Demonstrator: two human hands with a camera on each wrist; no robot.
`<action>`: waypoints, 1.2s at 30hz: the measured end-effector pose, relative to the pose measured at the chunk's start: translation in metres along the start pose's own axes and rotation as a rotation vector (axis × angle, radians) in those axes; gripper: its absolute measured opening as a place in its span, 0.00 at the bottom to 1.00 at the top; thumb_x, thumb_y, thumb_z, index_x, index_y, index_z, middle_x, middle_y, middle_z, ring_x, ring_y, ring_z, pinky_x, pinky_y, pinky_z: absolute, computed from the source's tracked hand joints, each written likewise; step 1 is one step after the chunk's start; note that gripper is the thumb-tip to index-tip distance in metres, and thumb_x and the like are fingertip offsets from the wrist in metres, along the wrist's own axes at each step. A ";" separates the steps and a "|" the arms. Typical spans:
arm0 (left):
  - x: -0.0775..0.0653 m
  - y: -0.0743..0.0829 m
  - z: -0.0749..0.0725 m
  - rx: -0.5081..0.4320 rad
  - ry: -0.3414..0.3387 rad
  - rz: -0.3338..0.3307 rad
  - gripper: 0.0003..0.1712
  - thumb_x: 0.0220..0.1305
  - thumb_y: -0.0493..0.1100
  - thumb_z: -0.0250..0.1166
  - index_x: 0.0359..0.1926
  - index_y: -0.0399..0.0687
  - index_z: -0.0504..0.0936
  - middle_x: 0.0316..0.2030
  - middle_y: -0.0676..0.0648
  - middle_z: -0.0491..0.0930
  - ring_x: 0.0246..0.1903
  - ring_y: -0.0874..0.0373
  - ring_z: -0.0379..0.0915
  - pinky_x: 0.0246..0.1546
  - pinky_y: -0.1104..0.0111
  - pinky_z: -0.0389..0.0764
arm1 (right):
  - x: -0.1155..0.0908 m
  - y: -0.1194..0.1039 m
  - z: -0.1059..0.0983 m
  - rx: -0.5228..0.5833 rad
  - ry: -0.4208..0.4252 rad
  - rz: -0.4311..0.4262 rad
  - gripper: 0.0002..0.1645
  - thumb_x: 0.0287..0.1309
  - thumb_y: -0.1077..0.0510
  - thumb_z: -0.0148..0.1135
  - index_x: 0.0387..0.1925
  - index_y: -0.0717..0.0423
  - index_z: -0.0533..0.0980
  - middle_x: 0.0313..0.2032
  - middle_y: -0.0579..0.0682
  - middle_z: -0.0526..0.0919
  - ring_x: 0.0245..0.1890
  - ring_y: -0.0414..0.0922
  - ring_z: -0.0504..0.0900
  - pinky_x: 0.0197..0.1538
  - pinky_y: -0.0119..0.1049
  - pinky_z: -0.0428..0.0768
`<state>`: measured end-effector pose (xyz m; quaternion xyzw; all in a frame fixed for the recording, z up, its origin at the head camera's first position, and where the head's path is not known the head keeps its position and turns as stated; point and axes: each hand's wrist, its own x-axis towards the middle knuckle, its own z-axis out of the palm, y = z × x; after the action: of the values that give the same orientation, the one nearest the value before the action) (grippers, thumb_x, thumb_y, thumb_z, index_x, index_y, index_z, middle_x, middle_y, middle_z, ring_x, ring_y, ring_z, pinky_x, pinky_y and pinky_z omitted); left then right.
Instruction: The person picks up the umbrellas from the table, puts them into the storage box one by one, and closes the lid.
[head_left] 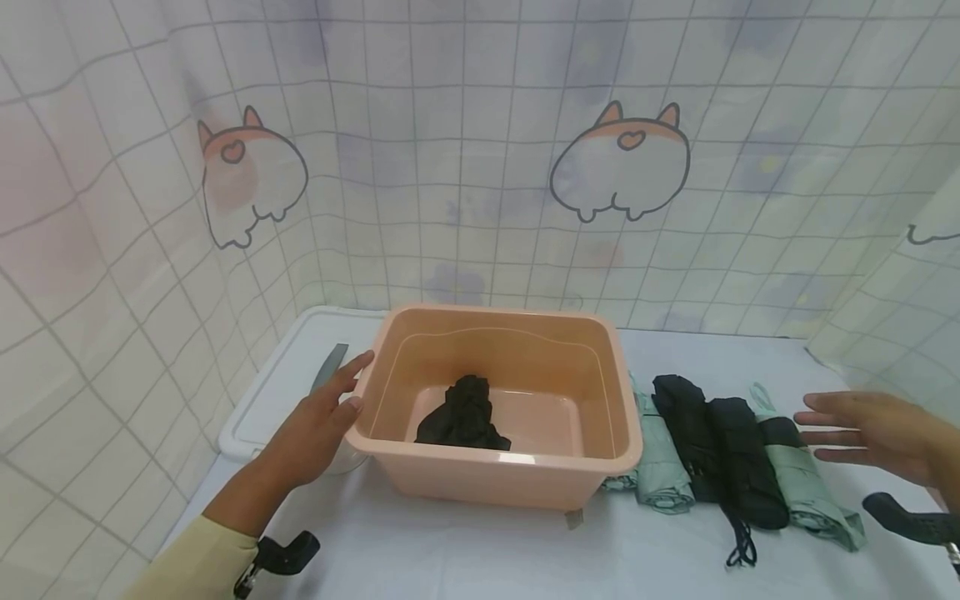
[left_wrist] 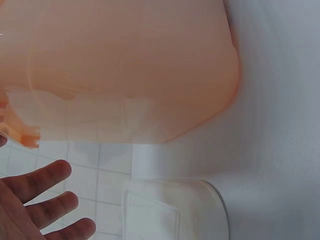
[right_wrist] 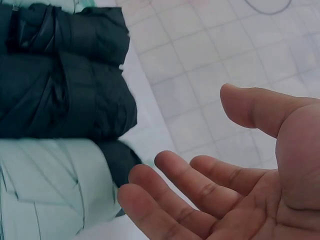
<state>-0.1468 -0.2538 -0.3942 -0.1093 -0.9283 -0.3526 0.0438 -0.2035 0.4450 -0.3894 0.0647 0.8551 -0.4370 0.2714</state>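
Observation:
A peach plastic bin (head_left: 495, 487) stands on the table with a crumpled black cloth (head_left: 467, 417) inside it. My left hand (head_left: 311, 433) is at the bin's left rim with its fingers extended; whether a fingertip touches the rim I cannot tell. In the left wrist view, three spread fingers (left_wrist: 52, 202) show beside the bin's wall. On the right, black rolled fabric bundles (head_left: 750, 467) and pale green ones (head_left: 810, 483) lie side by side. My right hand (head_left: 873, 437) hovers by the rightmost green bundle, fingers straight and thumb apart, holding nothing.
Left of the bin lies a white lid-like tray (head_left: 262, 400) with a grey flat piece (head_left: 330, 367) on it. A clear round object (head_left: 347, 458) sits partly hidden behind my left hand. A grid-patterned curtain (head_left: 465, 167) encloses the back and sides of the white table (head_left: 450, 550).

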 end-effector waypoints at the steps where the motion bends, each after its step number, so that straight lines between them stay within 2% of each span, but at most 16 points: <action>1: 0.000 0.000 0.000 -0.004 0.000 0.000 0.33 0.80 0.60 0.47 0.81 0.77 0.50 0.67 0.35 0.72 0.58 0.35 0.76 0.51 0.36 0.78 | 0.001 0.002 -0.001 0.009 0.004 0.011 0.54 0.80 0.38 0.41 0.72 0.84 0.36 0.70 0.82 0.52 0.62 0.72 0.73 0.56 0.55 0.81; 5: 0.000 0.000 0.000 -0.011 -0.005 -0.005 0.33 0.80 0.60 0.47 0.81 0.77 0.50 0.68 0.36 0.71 0.59 0.36 0.75 0.52 0.35 0.77 | 0.002 0.009 -0.002 0.055 0.019 0.054 0.53 0.79 0.40 0.43 0.71 0.84 0.37 0.68 0.82 0.58 0.57 0.68 0.79 0.55 0.56 0.81; 12: -0.001 0.002 0.001 -0.006 -0.014 -0.034 0.33 0.80 0.62 0.46 0.81 0.77 0.50 0.68 0.36 0.70 0.60 0.35 0.74 0.53 0.34 0.76 | 0.006 0.023 0.003 -0.002 0.012 0.090 0.58 0.77 0.37 0.48 0.69 0.87 0.38 0.68 0.85 0.53 0.60 0.75 0.72 0.57 0.59 0.79; 17: -0.001 0.003 0.000 -0.010 -0.016 -0.046 0.33 0.80 0.62 0.45 0.81 0.78 0.49 0.69 0.36 0.70 0.61 0.35 0.74 0.53 0.34 0.75 | 0.009 0.032 0.005 -0.017 0.020 0.126 0.63 0.72 0.32 0.52 0.69 0.87 0.39 0.67 0.85 0.54 0.59 0.76 0.72 0.56 0.60 0.79; 20: -0.001 0.003 0.000 -0.009 -0.012 -0.040 0.33 0.80 0.61 0.46 0.81 0.77 0.50 0.68 0.36 0.70 0.60 0.35 0.74 0.53 0.34 0.76 | 0.010 0.036 0.007 -0.010 0.016 0.155 0.64 0.72 0.33 0.53 0.69 0.87 0.39 0.67 0.85 0.55 0.58 0.76 0.73 0.55 0.60 0.80; 30: -0.001 0.001 0.001 -0.007 0.001 -0.021 0.33 0.80 0.61 0.45 0.81 0.76 0.51 0.66 0.37 0.73 0.57 0.39 0.77 0.51 0.38 0.79 | 0.009 0.038 0.017 -0.033 -0.019 0.249 0.55 0.76 0.40 0.52 0.66 0.89 0.42 0.56 0.86 0.66 0.54 0.77 0.72 0.52 0.57 0.82; 33: 0.000 0.000 0.001 -0.011 0.002 -0.015 0.32 0.80 0.60 0.45 0.81 0.76 0.51 0.65 0.37 0.73 0.56 0.40 0.78 0.52 0.38 0.79 | 0.012 0.043 0.018 -0.027 -0.006 0.278 0.56 0.74 0.40 0.55 0.65 0.89 0.44 0.53 0.85 0.68 0.52 0.75 0.75 0.50 0.56 0.82; 36: 0.000 -0.002 0.002 -0.016 0.003 -0.013 0.32 0.80 0.60 0.45 0.80 0.77 0.51 0.65 0.38 0.74 0.55 0.42 0.78 0.52 0.38 0.78 | 0.021 0.058 0.015 -0.036 0.027 0.302 0.61 0.70 0.36 0.59 0.65 0.89 0.46 0.51 0.83 0.70 0.50 0.73 0.76 0.48 0.56 0.83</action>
<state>-0.1475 -0.2538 -0.3969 -0.1032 -0.9261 -0.3605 0.0420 -0.1949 0.4655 -0.4489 0.1937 0.8468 -0.3749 0.3238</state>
